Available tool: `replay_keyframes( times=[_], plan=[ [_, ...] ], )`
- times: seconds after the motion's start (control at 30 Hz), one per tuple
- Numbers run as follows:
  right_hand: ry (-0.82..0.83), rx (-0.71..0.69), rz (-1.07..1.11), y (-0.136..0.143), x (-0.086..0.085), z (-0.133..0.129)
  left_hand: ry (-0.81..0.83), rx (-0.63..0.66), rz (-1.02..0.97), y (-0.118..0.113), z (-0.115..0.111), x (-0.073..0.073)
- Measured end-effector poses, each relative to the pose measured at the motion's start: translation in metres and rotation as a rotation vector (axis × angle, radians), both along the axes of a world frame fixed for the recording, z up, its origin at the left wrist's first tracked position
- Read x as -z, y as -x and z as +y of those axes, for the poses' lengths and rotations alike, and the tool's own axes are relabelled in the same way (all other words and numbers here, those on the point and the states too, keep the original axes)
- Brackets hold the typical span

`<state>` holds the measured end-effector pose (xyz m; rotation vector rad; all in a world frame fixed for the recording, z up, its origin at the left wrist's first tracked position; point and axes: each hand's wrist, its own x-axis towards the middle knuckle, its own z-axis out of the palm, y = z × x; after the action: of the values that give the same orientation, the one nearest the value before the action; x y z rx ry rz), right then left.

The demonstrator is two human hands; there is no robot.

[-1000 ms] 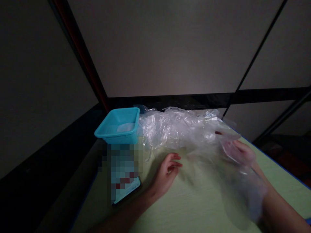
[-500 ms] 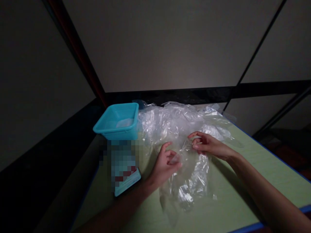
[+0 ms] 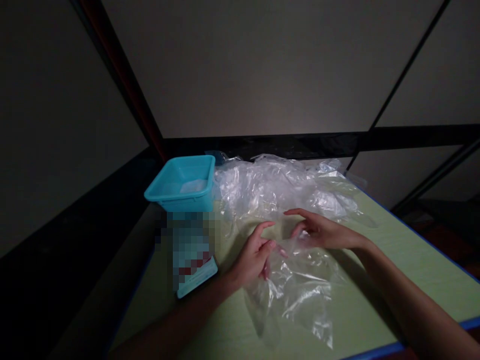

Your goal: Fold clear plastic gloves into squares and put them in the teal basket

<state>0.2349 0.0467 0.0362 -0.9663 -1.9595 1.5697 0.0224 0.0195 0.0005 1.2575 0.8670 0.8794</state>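
Note:
A thin clear plastic bag (image 3: 305, 287), crumpled and shiny, hangs and spreads toward me over the near part of the table. My left hand (image 3: 255, 255) is at its upper left edge, the thumb closed on the film and the index finger stretched out. Some of the left fingers show through or behind the film. At the upper right edge, my right hand (image 3: 322, 231) pinches the film between thumb and fingers, its index finger pointing left. The exact pinch points are partly hidden.
A heap of crumpled clear plastic bags (image 3: 272, 182) lies along the table's back. At the back left stands a turquoise basin (image 3: 180, 200) with something whitish inside. Before it lies a partly blurred, pale turquoise flat item (image 3: 198, 277). The light green table (image 3: 390, 260) has blue edges; wall panels rise behind.
The bag's upper edge has come lower and the film has spread wider toward the right. My left thumb has turned upward over the film; my right hand has dipped slightly.

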Motion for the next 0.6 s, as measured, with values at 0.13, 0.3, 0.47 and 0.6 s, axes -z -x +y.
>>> replay_keyframes(
  times=[0.13,0.3,0.47,0.6],
  plan=[
    [-0.139,0.029,0.036,0.014,0.003,0.001,-0.034,0.058,0.044,0.001,0.001,-0.001],
    [-0.176,0.086,-0.116,0.017,0.006,0.002,-0.173,-0.069,0.158,0.004,0.004,0.003],
    [-0.144,0.214,-0.211,0.016,0.014,0.004,-0.508,-0.252,0.239,0.007,-0.02,-0.016],
    [-0.241,0.333,-0.266,0.017,0.014,0.003,-1.17,0.204,0.514,-0.002,-0.061,-0.029]
  ],
)
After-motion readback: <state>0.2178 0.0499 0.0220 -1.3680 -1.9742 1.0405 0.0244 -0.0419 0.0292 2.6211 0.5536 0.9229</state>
